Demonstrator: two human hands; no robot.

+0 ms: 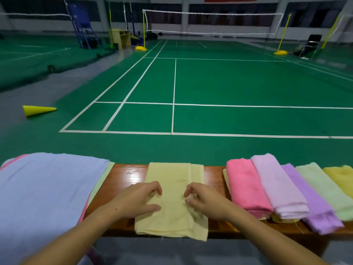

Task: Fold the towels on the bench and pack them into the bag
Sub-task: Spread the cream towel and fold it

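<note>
At the lower left of the frame a pile of unfolded towels [47, 188] lies spread flat, a pale blue one on top with pink and pale green edges showing beneath it. Expect these to be light, limp and quick to slump, so take them by two corners, not by the middle.

Moving toward the centre, your left hand [138, 200] rests on the yellow towel [172, 197], fingers curled with the tips and thumb down on the cloth. Whether it actually pinches a fold or only presses, you cannot tell from here. Your right hand [205, 200] mirrors it just beside, fingers curled onto the same towel, and again a pinch cannot be confirmed.

The yellow towel sits at bottom centre, lying across the wooden bench [126, 180] as a long strip, its near end hanging a little over the front edge. It looks thin and soft, with layers that will likely slide on each other and on the glossy wood, so hold through all layers at the near edge or corners when you fold it again.

At lower right, folded towels [282, 190] lie side by side, overlapping: pink, light pink, purple, pale green, and a yellow one at the frame edge. They lie near the yellow towel's right edge, so keep your fold from dragging into them.

No bag shows in this view. Beyond the bench, a yellow cone [38, 110] lies on the green court floor [229, 83] at middle left, well out of your way.
</note>
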